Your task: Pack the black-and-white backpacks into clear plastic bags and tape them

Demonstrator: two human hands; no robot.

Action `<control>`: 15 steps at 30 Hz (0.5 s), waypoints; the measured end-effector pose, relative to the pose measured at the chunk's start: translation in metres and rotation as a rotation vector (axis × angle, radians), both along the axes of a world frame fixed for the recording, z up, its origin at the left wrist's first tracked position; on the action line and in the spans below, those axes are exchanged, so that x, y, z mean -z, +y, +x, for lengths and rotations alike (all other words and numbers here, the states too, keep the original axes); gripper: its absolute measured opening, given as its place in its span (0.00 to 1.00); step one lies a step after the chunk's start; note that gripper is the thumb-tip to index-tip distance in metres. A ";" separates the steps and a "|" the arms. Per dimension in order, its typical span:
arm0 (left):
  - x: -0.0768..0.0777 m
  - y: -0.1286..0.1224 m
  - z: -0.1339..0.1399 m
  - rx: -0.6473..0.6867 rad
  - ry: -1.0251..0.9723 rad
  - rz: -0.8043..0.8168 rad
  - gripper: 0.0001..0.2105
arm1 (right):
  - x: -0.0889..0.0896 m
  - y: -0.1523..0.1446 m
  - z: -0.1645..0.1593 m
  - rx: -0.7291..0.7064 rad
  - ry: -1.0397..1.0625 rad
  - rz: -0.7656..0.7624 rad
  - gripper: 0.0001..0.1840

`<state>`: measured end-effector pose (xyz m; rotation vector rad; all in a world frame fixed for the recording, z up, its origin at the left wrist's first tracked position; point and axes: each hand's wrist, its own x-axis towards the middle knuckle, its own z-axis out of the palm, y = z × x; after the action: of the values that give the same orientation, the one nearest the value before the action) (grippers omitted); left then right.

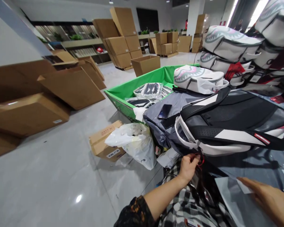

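Note:
My left hand [189, 166] is closed in a pinch on a thin red cord [201, 160], just below the front edge of a backpack [236, 110]. The backpack is black and white and lies with its back panel and straps facing up. To the right, my right hand [269, 197] has its fingers stretched out, slightly blurred, against a small white paper [244, 186]. A pale grey sheet [229, 195] is beside that paper. Its thumb is hidden. A dark glossy plastic piece [205, 189] lies over my lap below the left hand.
A phone [165, 111] rests on grey cloth left of the backpack. White backpacks [229, 44] are stacked behind. A green bin [137, 80] holds wrapped bags. A white plastic bag [134, 142] and a carton [106, 138] stand on the floor; large cardboard boxes [71, 83] are farther left.

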<state>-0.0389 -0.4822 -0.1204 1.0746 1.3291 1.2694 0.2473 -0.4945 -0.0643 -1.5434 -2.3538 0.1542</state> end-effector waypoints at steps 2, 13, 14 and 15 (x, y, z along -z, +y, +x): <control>-0.009 -0.013 -0.012 -0.036 0.015 0.028 0.23 | -0.006 0.013 -0.010 -0.045 0.059 -0.092 0.20; -0.015 -0.045 0.011 0.292 0.874 0.531 0.06 | -0.032 0.052 -0.137 -0.120 0.411 -0.349 0.38; -0.011 -0.043 0.012 0.315 0.958 0.568 0.05 | -0.034 0.050 -0.141 -0.107 0.400 -0.317 0.37; -0.008 -0.043 0.012 0.324 0.991 0.593 0.05 | -0.036 0.048 -0.144 -0.086 0.387 -0.285 0.37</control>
<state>-0.0267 -0.5252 -0.1120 2.4393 1.3702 0.8953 0.1034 -0.4466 -0.0281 -1.3770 -2.1519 0.7656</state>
